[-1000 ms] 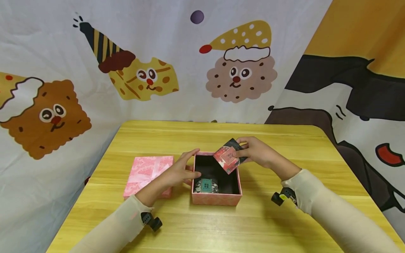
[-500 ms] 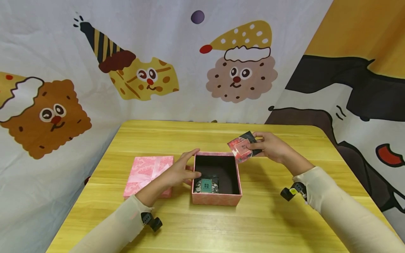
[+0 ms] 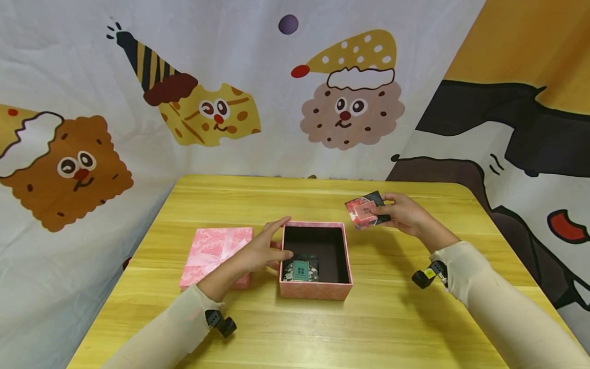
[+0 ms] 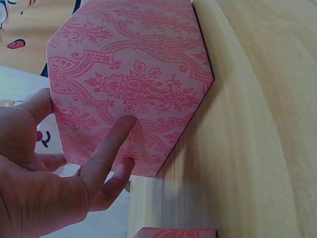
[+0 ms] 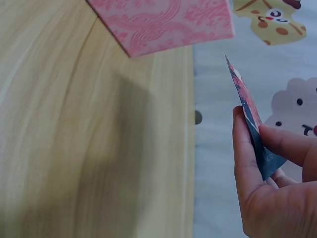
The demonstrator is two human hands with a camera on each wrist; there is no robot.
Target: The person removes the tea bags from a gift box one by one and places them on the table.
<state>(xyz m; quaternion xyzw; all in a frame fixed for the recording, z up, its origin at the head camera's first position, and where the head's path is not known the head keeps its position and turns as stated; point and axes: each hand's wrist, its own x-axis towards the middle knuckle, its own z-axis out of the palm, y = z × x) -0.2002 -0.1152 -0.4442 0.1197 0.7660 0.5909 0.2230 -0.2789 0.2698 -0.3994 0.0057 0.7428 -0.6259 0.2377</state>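
Note:
A pink patterned gift box [image 3: 315, 292] stands uncovered on the table, its inside dark. My left hand [image 3: 261, 250] grips its left wall, thumb at the rim; in the left wrist view, fingertips [image 4: 124, 124] press on the outer side. Inside the box, near the front left, lies a dark packet with a green label [image 3: 300, 270]. Right of the box's far corner, my right hand [image 3: 403, 212] pinches a thin square packet [image 3: 364, 210], red and black with a pink label, up above the table. The right wrist view shows this packet [image 5: 250, 116] edge-on between thumb and fingers.
The pink lid [image 3: 209, 246] with a ribbon bow lies left of the box, partly behind my left forearm. Wooden table [image 3: 313, 338] extends around them. A printed cartoon cloth [image 3: 276, 154] hangs behind the table's far edge.
My right hand has carried the red and black packet from over the box out to the right, past its rim. My left hand and the box have stayed in place.

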